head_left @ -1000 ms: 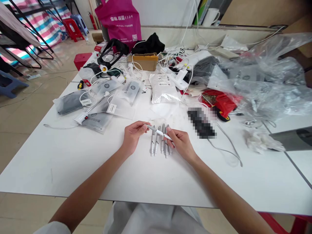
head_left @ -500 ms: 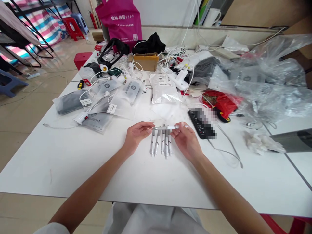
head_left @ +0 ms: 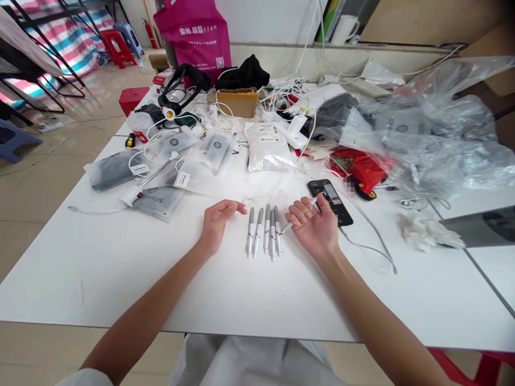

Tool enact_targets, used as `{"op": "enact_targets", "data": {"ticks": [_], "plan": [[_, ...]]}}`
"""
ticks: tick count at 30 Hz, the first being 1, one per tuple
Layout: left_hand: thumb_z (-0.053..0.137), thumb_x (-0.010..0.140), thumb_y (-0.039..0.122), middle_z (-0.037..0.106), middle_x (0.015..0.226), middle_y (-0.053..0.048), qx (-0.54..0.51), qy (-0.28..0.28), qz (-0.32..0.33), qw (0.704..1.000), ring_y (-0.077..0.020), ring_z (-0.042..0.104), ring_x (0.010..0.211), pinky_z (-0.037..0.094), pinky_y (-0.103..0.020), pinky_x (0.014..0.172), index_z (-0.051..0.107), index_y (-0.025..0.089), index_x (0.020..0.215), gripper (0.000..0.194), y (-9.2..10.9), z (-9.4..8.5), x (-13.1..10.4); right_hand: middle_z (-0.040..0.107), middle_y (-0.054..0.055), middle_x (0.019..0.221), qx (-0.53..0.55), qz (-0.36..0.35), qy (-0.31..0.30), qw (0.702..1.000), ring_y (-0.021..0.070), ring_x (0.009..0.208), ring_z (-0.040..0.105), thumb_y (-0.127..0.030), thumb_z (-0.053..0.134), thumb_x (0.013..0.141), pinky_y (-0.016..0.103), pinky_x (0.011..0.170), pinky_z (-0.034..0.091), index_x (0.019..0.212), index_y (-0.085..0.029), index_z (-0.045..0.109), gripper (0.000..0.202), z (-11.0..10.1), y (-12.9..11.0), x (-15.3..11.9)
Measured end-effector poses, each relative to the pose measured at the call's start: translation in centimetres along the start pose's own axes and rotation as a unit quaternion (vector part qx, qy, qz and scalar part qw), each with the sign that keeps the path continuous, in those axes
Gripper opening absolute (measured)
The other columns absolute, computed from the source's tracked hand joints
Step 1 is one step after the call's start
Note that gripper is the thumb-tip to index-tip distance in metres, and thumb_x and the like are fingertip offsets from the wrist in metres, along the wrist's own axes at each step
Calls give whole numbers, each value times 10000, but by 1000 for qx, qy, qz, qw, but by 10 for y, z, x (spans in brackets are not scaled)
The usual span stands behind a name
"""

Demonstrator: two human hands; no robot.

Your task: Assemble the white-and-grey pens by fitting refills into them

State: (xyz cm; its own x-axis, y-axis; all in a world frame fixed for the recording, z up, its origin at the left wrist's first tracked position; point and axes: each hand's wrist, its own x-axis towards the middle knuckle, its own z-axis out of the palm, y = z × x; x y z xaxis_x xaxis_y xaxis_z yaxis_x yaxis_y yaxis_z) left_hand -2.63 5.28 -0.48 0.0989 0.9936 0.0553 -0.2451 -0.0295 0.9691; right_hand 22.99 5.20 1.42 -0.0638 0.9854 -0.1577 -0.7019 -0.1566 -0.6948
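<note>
My right hand (head_left: 316,222) is closed around a white-and-silver pen (head_left: 287,227). The pen's silver tip points down and left, and its other end shows above the curled fingers. Between my hands, several matching pens (head_left: 259,231) lie roughly side by side on the white table (head_left: 225,295), silver tips pointing away from me. My left hand (head_left: 216,224) is just left of this row, fingers stretched toward it, holding nothing. A black phone (head_left: 341,210) with a lit screen lies right behind my right hand, partly covered by it.
Grey packaged pouches (head_left: 161,201) and a lamp on a flexible neck (head_left: 131,197) lie to the left. A white plastic parcel (head_left: 269,150) sits ahead. Tangled white cables (head_left: 281,94), a cardboard box (head_left: 237,103) and clear plastic bags (head_left: 446,139) crowd the back and right.
My left hand has let go of the pen that both hands held level. My right hand has moved right with it, closing its fingers and tilting the pen.
</note>
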Motion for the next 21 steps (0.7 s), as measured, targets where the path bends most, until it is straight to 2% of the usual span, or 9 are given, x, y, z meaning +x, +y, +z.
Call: {"op": "enact_targets", "data": {"ticks": [3,6,11,14,16,18,21], "plan": [[747,975,537,784,923,-81,1,-1,-5,1000,-262,681,997,462,-420,1049,853,218,965,336,-1,-1,-1,156,-58,665,-5,-10,-4,1000,159,582,175,-473,602,1035,311,535,383,688,-253,376,469,0,0,-2],[752,971,539,770,900,-79,3,-8,-7,1000,-256,686,975,476,-412,1025,849,216,953,338,-2,-1,-1,141,-56,672,-13,-15,8,1000,168,599,143,-459,606,1011,320,541,365,681,-257,362,457,0,1,-3],[764,972,530,779,911,-78,35,-15,-22,999,-245,719,958,518,-395,972,831,203,957,334,-1,0,-2,139,-60,683,-10,-11,7,1000,172,604,144,-558,592,1020,336,553,368,693,-269,397,478,-1,0,-3],[756,984,504,794,1013,-85,116,-27,3,993,-249,727,995,537,-402,982,805,211,1029,300,-4,4,-4,160,-61,683,-27,-15,1,1000,174,589,185,-630,580,1025,356,572,412,701,-278,398,512,-1,0,-2],[730,1009,448,782,1123,-93,205,-60,56,975,-253,714,1054,531,-412,1008,781,229,1133,257,-8,5,-6,231,-51,682,-37,-11,-3,999,174,594,280,-637,598,1021,365,623,472,716,-276,408,509,1,0,-1],[716,1018,381,751,1208,-106,298,-105,115,942,-269,690,1125,512,-437,1038,749,242,1234,259,-14,6,-7,382,-23,732,-56,-7,-8,998,184,667,434,-656,619,1013,372,697,526,753,-272,447,494,3,2,0],[700,1019,305,708,1265,-120,401,-145,161,890,-297,671,1184,477,-482,1050,739,239,1230,226,-21,6,-8,545,2,887,-106,-38,-16,993,172,747,527,-717,656,987,338,709,528,862,-282,570,461,9,6,-1]]}}
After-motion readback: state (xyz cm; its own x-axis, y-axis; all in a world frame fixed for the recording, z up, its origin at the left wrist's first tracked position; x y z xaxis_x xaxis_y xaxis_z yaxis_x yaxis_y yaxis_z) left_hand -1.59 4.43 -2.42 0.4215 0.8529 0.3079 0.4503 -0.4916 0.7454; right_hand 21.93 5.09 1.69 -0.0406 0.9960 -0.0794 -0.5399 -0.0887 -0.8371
